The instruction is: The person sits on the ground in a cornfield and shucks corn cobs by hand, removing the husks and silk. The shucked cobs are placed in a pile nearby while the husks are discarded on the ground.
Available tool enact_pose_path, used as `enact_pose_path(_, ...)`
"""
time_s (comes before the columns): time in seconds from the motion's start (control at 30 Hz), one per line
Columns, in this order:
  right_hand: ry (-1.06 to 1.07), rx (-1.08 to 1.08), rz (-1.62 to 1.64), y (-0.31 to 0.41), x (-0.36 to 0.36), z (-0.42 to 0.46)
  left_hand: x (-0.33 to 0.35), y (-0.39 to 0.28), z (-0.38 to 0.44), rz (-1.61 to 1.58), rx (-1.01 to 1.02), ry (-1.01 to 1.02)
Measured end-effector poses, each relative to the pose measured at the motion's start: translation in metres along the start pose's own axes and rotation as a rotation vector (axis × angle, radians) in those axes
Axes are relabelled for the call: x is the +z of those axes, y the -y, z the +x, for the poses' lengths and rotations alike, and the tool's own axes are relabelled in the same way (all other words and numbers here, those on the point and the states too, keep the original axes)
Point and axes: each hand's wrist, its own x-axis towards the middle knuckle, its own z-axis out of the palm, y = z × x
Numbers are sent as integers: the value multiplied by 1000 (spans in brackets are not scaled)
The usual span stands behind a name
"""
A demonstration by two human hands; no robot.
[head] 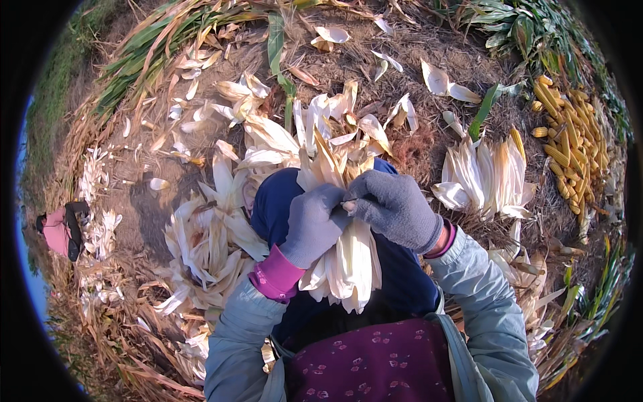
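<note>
A bunch of pale dry corn husks [351,266] lies across my lap. My left hand [321,221], in a grey knit glove, is closed around the middle of the bunch. Against its upper right side is my right hand [389,206], gloved alike, with thumb and fingers pinched together where the two hands meet. A light fingertip or small pale piece shows there; I cannot tell which. The husks fan out above and below my hands. What lies inside the bunch is hidden.
Loose husks [206,251] pile at my left, and a husk bundle [485,176] lies at my right. Beyond it is a heap of yellow corn cobs [575,145]. Green corn stalks [522,30] lie at the upper right. A person in pink [56,231] is far left.
</note>
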Motion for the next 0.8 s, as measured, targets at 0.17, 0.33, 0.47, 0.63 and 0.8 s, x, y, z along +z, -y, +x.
enact_pose_path(0.17,-32,-120,-235,-26,-12,5,-8,4,-1,-158,56,28)
enact_pose_path(0.33,10,-192,-300,-44,-2,4,-12,5,2,-141,11,52)
enact_pose_path(0.47,-29,-184,-415,-38,1,6,-14,8,4,-132,-41,95)
enact_pose_path(0.63,-54,-77,-283,-21,-1,-2,-19,10,4,-333,-215,119)
enact_pose_path(0.8,-173,46,-71,-16,7,-9,-21,9,6,-621,-527,168)
